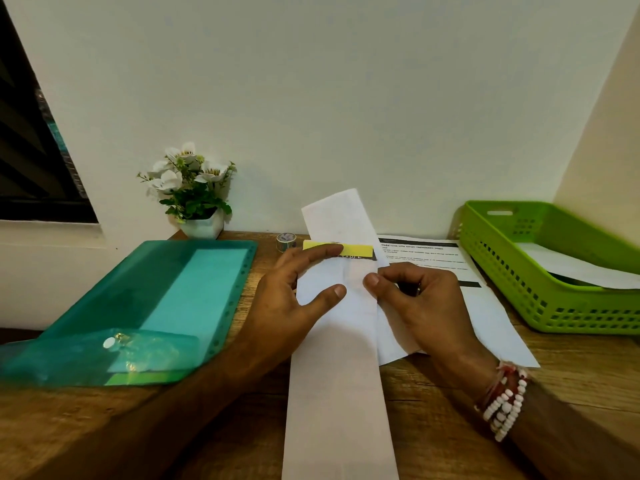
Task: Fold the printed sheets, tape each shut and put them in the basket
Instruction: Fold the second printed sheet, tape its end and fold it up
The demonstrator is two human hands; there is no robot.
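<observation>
The folded sheet (pixel 337 393) lies lengthwise on the tabletop (pixel 433 427), pointing away from the person. The left hand (pixel 294 299) presses the yellow tape (pixel 358 251) flat across it. The right hand (pixel 422 303) pinches its edge and is nearer the basket (pixel 554 306).

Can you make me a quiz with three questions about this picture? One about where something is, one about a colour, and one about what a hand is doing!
1. Where is the tape roll?
A) on a chair
B) on the floor
C) between the flowerpot and the folded sheet

2. What colour is the basket?
A) red
B) green
C) blue

3. What is the left hand doing?
A) pressing straight fingers on the yellow strip
B) holding scissors
C) lying inside the basket

Answers:
1 C, the roll sits right of the pot and just left of the sheet.
2 B, its holed walls are bright green.
3 A, its fingers lie flat across the strip.
</observation>
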